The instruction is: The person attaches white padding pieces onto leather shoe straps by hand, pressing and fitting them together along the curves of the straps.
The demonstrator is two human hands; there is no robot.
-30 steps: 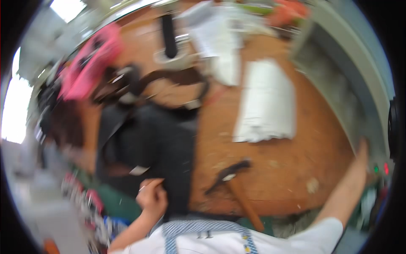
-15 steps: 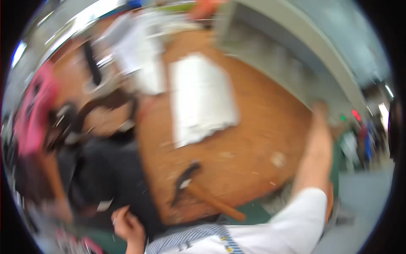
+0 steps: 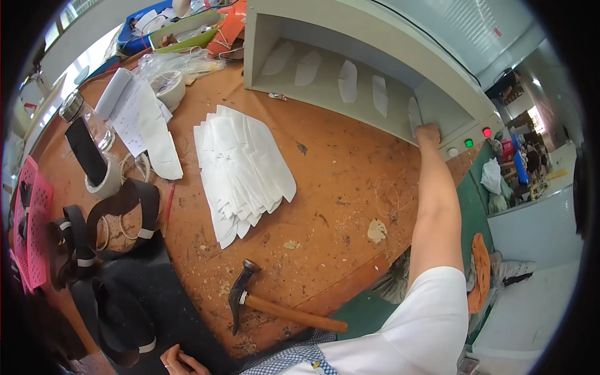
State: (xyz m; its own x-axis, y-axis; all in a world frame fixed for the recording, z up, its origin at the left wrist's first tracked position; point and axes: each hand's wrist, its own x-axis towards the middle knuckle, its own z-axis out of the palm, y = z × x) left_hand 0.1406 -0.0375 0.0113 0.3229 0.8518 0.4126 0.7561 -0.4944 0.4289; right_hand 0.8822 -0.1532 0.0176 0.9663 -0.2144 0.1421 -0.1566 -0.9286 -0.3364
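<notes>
My right hand (image 3: 428,134) reaches into the right end of a long grey open-fronted box (image 3: 350,25). Its fingers are closed at the lower end of a thin white shaped piece (image 3: 413,112). Several similar white pieces lie in a row inside the box, such as one (image 3: 348,81) near its middle. At the bottom edge, my left hand (image 3: 180,362) is partly cut off; its fingers are curled, with nothing visible in them, by a black sheet (image 3: 144,275). Between the hands, a fanned stack of white pieces (image 3: 240,165) lies on the brown tabletop (image 3: 337,231).
A hammer (image 3: 287,311) lies near the table's front edge. To the left are black strap loops (image 3: 122,203), a pink basket (image 3: 31,231), a glass bottle (image 3: 94,122) and papers (image 3: 128,119). Red (image 3: 487,132) and green (image 3: 469,143) lights sit on the box's corner.
The view has turned right and sharpened, bringing the box interior into sight. My right hand is now at the rightmost white piece. My left hand sits lower in view.
</notes>
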